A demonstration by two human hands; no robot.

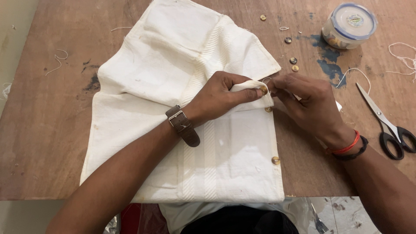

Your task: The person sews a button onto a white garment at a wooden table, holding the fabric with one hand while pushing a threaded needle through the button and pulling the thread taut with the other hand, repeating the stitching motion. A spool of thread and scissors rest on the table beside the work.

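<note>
My left hand (221, 97) is clenched on a fold of the white shirt (186, 108), pinching up its edge with a brown button (263, 90) showing at my fingertips. My right hand (310, 104) comes in from the other side, fingers pinched together right against that same fold and button; a thin loop of thread (266, 79) rises between the two hands, but whatever my right fingers grip is too small to tell. The shirt lies spread flat on the wooden desk (52, 130) under and behind my left hand, its near hem hanging toward my lap.

Along the shirt's edge, just below my hands, sits a second button (268, 109), and a third button (275, 160) lies closer to me, beside my right forearm.

Beyond my right hand, well apart from it, stands a small round plastic tub (349, 25) with a clear lid rimmed in blue, shut. Through its see-through wall I can make out small brownish pieces at the bottom, though not clearly enough to say what they are. Between the tub and my hands a few loose buttons (293, 64) are scattered on the desk. To the right of my right wrist lie black-handled scissors (385, 123), blades closed, pointing away from me. Bits of white thread scraps (403, 58) lie past the scissors.
</note>
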